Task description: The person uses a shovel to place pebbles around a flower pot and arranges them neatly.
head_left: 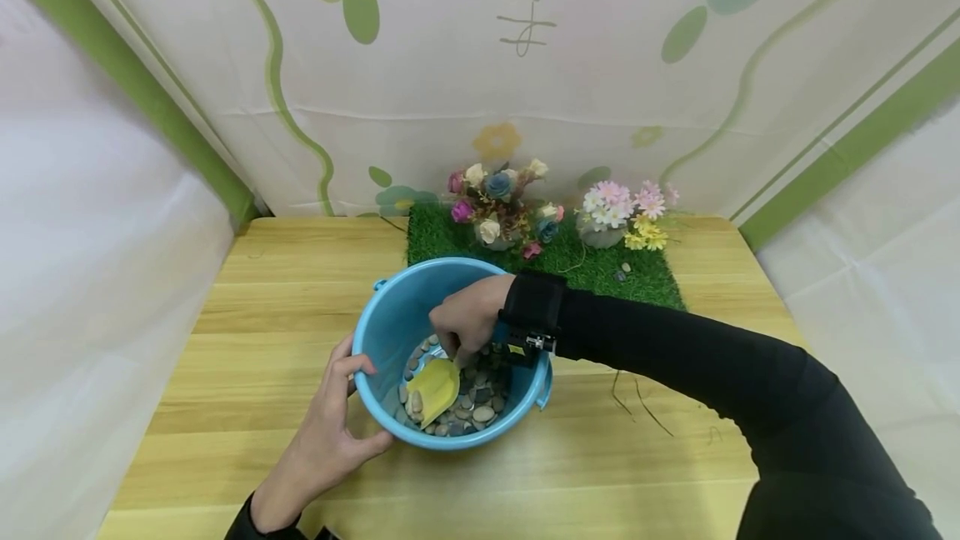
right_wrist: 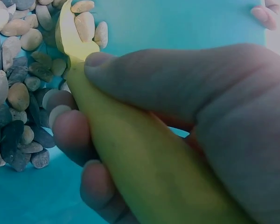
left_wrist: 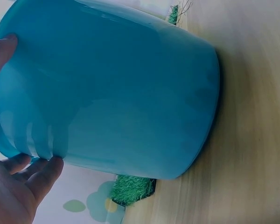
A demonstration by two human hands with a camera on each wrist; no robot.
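A light blue bucket (head_left: 367, 390) stands on the wooden table, its bottom covered with many grey and tan pebbles (right_wrist: 18, 95). My right hand (head_left: 472, 315) reaches down inside it and grips the handle of a yellow toy shovel (head_left: 435, 390). In the right wrist view, the thumb lies along the shovel's handle (right_wrist: 126, 144) and the fingers curl beneath. A few pebbles rest in or against the shovel's blade. On the bucket's left side, my left hand (head_left: 337, 423) holds the rim, with a fingertip over the edge and the thumb against the outside.
Behind the bucket lies a green artificial grass mat (head_left: 652, 277), bearing a mixed flower pot (head_left: 498, 219) and a pot of pink, white and yellow flowers (head_left: 611, 215). Two small stones sit on the mat. Thin dark strands (head_left: 652, 411) lie on the table (head_left: 262, 357). Printed curtains surround it.
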